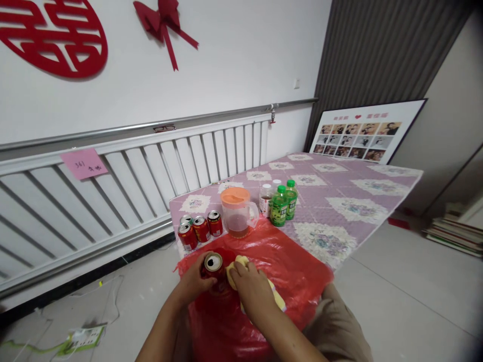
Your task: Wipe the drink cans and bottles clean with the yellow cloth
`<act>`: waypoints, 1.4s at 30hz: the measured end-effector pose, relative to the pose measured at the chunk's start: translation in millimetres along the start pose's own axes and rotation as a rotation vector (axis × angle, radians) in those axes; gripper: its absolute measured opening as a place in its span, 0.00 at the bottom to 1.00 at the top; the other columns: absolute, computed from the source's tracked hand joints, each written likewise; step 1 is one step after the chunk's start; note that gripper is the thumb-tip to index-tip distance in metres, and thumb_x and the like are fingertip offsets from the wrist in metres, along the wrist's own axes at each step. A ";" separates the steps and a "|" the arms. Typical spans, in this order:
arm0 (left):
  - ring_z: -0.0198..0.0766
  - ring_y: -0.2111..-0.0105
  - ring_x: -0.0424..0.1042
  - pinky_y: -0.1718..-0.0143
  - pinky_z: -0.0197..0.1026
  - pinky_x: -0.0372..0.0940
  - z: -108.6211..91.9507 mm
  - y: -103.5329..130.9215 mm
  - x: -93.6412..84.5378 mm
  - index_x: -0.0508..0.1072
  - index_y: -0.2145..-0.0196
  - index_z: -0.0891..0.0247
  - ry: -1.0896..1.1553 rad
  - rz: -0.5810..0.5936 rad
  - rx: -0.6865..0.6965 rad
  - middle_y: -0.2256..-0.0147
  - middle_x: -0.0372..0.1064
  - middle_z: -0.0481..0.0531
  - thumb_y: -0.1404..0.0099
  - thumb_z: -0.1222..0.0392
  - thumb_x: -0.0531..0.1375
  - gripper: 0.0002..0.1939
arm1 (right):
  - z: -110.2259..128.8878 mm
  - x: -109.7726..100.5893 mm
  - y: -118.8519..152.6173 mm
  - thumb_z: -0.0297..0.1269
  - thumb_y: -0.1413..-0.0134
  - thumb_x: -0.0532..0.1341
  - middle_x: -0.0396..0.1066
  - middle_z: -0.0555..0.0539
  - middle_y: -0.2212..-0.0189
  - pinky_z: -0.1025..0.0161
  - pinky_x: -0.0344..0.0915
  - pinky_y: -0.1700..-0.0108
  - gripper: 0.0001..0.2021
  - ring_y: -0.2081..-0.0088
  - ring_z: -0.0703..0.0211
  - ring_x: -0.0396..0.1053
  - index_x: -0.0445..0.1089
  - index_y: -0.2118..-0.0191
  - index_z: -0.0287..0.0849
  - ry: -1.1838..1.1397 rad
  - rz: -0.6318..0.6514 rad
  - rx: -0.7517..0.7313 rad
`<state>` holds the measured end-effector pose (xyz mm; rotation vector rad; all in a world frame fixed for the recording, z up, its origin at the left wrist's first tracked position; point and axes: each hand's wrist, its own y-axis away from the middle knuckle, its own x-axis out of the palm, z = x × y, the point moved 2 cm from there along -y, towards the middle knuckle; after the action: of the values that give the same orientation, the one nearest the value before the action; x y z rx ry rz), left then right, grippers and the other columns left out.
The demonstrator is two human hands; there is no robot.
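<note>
My left hand (196, 281) is wrapped round an opened red drink can (214, 264), held upright over a red plastic bag (290, 266). Pressed against the right side of the can is a yellow cloth (279, 300) with white patches, bunched under the fingers of my right hand (251, 286). The red bag spreads over the near table edge and hangs down across the lap. Beyond the can stand several more opened cans (202, 229), mostly red, close together. Next to them is a clear plastic pitcher (236, 216) with an orange lid and a little brownish liquid.
Two green bottles (279, 206) and two white-capped bottles (265, 198) stand right of the pitcher. A purple floral tablecloth (313, 193) covers the table. Behind it runs a white radiator (192, 161) with a pink note (83, 163). A photo board (362, 133) leans at the back right.
</note>
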<state>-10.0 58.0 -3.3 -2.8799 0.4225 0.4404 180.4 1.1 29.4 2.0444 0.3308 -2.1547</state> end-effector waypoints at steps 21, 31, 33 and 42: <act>0.54 0.54 0.75 0.49 0.57 0.70 6.8 8.8 17.5 0.73 0.55 0.61 -0.305 -0.470 -0.065 0.57 0.74 0.56 0.50 0.54 0.68 0.24 | -3.7 -17.0 -7.5 0.27 0.37 0.57 0.65 0.44 0.36 0.50 0.68 0.50 0.22 0.45 0.45 0.66 0.65 0.40 0.51 -0.062 -0.076 0.038; 0.50 0.52 0.75 0.46 0.55 0.69 2.8 6.3 3.2 0.74 0.53 0.60 -0.224 -0.300 -0.013 0.54 0.77 0.55 0.50 0.63 0.66 0.24 | 0.3 6.7 -7.9 0.26 0.39 0.59 0.72 0.44 0.47 0.55 0.67 0.55 0.16 0.50 0.47 0.69 0.69 0.48 0.50 -0.039 -0.038 0.009; 0.49 0.52 0.75 0.46 0.54 0.69 2.6 5.6 0.4 0.74 0.53 0.60 -0.207 -0.269 -0.002 0.53 0.77 0.55 0.50 0.63 0.66 0.24 | -0.5 0.0 -9.3 0.27 0.37 0.58 0.71 0.45 0.45 0.55 0.67 0.54 0.16 0.49 0.47 0.68 0.69 0.47 0.50 -0.041 -0.040 0.011; 0.50 0.52 0.75 0.45 0.54 0.68 2.3 4.6 -3.0 0.74 0.52 0.61 -0.181 -0.208 0.001 0.52 0.77 0.56 0.49 0.63 0.65 0.25 | 2.2 -22.8 -13.0 0.29 0.33 0.55 0.68 0.45 0.40 0.51 0.68 0.52 0.18 0.47 0.46 0.68 0.66 0.42 0.52 -0.054 -0.065 0.027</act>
<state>-14.7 55.0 -5.2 -2.8111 0.0924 0.6545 176.3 12.1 53.0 2.0127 0.3690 -2.2593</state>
